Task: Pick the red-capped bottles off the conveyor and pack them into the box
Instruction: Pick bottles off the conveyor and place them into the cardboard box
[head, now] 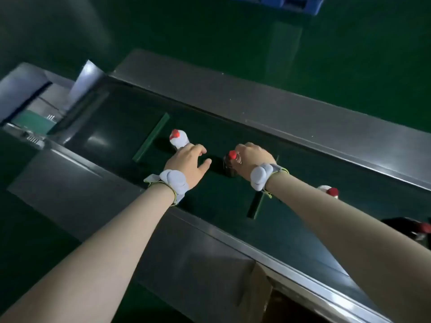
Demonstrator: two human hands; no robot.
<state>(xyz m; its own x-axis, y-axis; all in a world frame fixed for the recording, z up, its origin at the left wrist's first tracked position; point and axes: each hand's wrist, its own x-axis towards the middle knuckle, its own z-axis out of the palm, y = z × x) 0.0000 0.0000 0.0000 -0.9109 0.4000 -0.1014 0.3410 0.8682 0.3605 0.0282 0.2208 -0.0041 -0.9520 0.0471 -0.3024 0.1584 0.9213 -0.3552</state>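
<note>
A white red-capped bottle (179, 138) stands on the dark conveyor belt (112, 136), and my left hand (187, 163) grips its lower body, which the hand hides. To the right, my right hand (253, 157) closes around a dark red-capped bottle (231, 163). Another white red-capped bottle (328, 191) shows behind my right forearm, mostly hidden. A further dark red-capped bottle (417, 228) sits at the right edge. A flap of the cardboard box (255, 285) appears at the bottom, below the conveyor's near rail.
Steel side rails (279, 113) border the belt on both sides. Green cleats (151, 137) cross the belt. A metal chute (35, 99) stands at the belt's left end. A blue pallet (279, 2) lies on the green floor at the top.
</note>
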